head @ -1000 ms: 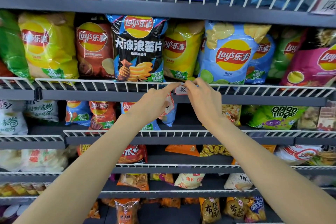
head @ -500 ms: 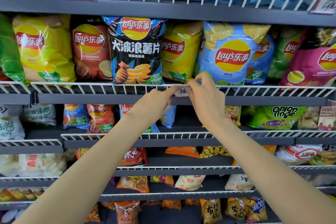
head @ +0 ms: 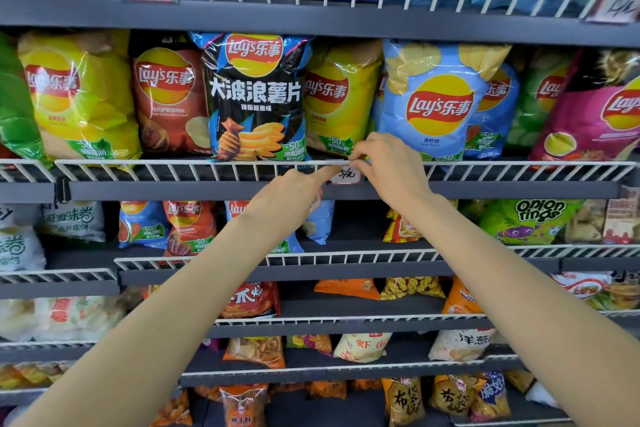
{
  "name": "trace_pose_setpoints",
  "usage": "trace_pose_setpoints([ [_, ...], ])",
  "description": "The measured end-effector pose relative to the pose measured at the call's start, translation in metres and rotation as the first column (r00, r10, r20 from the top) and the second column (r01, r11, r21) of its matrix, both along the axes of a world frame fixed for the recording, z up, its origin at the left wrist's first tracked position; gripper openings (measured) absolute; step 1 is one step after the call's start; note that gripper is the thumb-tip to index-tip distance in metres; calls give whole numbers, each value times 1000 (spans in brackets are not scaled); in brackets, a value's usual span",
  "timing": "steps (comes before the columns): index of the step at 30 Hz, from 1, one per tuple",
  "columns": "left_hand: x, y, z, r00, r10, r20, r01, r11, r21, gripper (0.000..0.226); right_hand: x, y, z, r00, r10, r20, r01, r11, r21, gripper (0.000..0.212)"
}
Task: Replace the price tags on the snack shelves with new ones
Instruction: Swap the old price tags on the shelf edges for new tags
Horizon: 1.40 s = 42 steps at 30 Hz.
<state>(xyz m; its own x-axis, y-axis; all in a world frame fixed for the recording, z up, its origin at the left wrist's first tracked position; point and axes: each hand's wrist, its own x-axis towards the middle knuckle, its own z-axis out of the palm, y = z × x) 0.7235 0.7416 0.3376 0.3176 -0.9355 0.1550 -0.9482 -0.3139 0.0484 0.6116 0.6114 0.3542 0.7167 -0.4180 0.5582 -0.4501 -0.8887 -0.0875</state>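
Since a moment ago the small white handwritten price tag (head: 344, 176) has been uncovered on the white wire shelf rail (head: 173, 168), seemingly seated, pinched at its top by the right hand (head: 391, 166) and pressed by the left hand (head: 294, 189)'s extended forefinger.

The price tag (head: 347, 175) hangs on the wire rail (head: 173, 168), seemingly pinched between left hand (head: 294, 194) and right hand (head: 391, 166).

Bright, even store light from above; glossy chip bags (head: 79, 94) carry white glare streaks. Shelf rails (head: 311, 15) bow from wide-angle distortion, corners smear soft, and lower shelves (head: 311, 371) sit dimmer in shadow
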Motion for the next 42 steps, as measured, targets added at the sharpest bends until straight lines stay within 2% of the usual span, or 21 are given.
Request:
trace_pose_setpoints([
  [6, -1, 1, 2, 999, -11, 38, 14, 998, -67, 85, 1, 5, -2, 999, -32, -36, 29, 997, -71, 18],
  [9, 2, 0, 2, 997, -21, -77, 14, 996, -90, 81, 4, 7, -5, 996, -77, -47, 70, 989, -131, 12],
  [13, 10, 3, 0, 965, -53, -256, 5, 982, -188, 57, 6, 9, -6, 995, -93, -31, 88, 987, -132, 10],
  [22, 7, 5, -5, 942, -81, -325, -14, 960, -281, 47, 8, 10, -8, 995, -95, -6, 94, 993, -70, 14],
  [24, 3, 8, -4, 878, -110, -466, -67, 935, -348, 42, 6, 10, -5, 994, -104, -28, 103, 993, -51, 15],
  [26, -3, 11, -4, 698, -224, -681, -163, 876, -455, 34, 0, 12, -3, 997, -76, 19, 75, 995, 60, 20],
  [27, -7, 12, -3, 613, -271, -742, -216, 846, -487, 31, -5, 14, -3, 996, -42, 81, 29, 988, 152, 22],
  [29, -17, 16, 0, 498, -317, -807, -313, 802, -508, 28, -14, 21, 0, 974, 60, 218, -136, 926, 353, 20],
  [31, -27, 20, 4, 440, -320, -839, -390, 774, -499, 28, -24, 29, 5, 942, 171, 288, -302, 806, 509, 15],
  [34, -40, 28, 7, 479, -323, -816, -383, 760, -526, 21, -38, 42, 15, 899, 221, 378, -422, 669, 612, 13],
  [36, -47, 36, 10, 489, -343, -802, -382, 742, -551, 16, -42, 49, 18, 880, 239, 411, -465, 614, 638, 14],
  [42, -49, 68, 16, 504, -391, -770, -401, 684, -609, 12, -25, 75, 22, 849, 293, 439, -523, 577, 627, 13],
])
